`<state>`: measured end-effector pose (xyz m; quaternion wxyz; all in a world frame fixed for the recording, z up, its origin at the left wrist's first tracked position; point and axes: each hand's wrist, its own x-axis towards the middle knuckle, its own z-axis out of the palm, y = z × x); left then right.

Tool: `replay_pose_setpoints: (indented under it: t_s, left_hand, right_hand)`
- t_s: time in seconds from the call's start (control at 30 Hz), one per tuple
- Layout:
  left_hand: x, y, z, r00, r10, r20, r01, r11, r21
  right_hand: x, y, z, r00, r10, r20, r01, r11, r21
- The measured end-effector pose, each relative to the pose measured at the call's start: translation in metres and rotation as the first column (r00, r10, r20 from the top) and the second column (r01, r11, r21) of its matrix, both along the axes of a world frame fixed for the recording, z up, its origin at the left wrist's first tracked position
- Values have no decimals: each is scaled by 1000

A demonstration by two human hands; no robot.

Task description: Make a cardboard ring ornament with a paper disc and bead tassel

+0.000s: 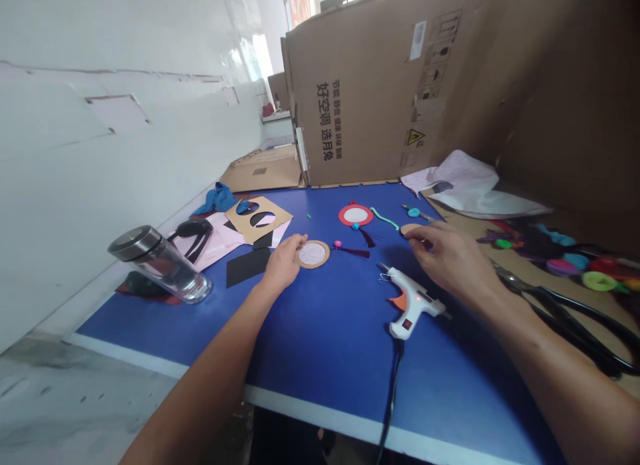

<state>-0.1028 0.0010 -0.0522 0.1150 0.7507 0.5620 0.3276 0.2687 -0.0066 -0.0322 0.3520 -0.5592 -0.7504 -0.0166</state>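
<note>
My left hand (284,263) pinches the left edge of a round cardboard disc (325,257) with a pale patterned centre. My right hand (450,257) has its thumb and fingers closed on a small tan cardboard piece (409,229), partly hidden by the fingers. Between the hands lies a pink bead with a dark tassel (353,253). Farther back is a red-rimmed disc (370,216) with a white centre, and by it a blue bead with a tassel (356,226). A white glue gun (411,301) with an orange trigger lies below my right hand.
A glass bottle (175,271) stands at left by cut cardboard (278,215) and black paper (246,267). A mint-green strip (384,219) lies farther back. Black-handled scissors (555,305) and colourful pieces (599,281) are at right. A large carton (370,118) walls off the back.
</note>
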Motion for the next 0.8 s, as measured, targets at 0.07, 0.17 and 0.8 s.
replay_pose_setpoints:
  t_s: [0.07, 0.17, 0.8]
  left_hand:
    - [1, 2, -2, 1000, -12, -4, 12, 1000, -14]
    - [2, 2, -3, 1000, -12, -29, 11, 1000, -14]
    - [2, 1, 1, 997, 29, -68, -33, 997, -66]
  right_hand:
    - [0, 0, 0, 1000, 2, -2, -2, 1000, 5]
    - [-1, 0, 0, 1000, 1, -10, -1, 1000, 1]
    - [-1, 1, -2, 1000, -3, 17, 3, 1000, 0]
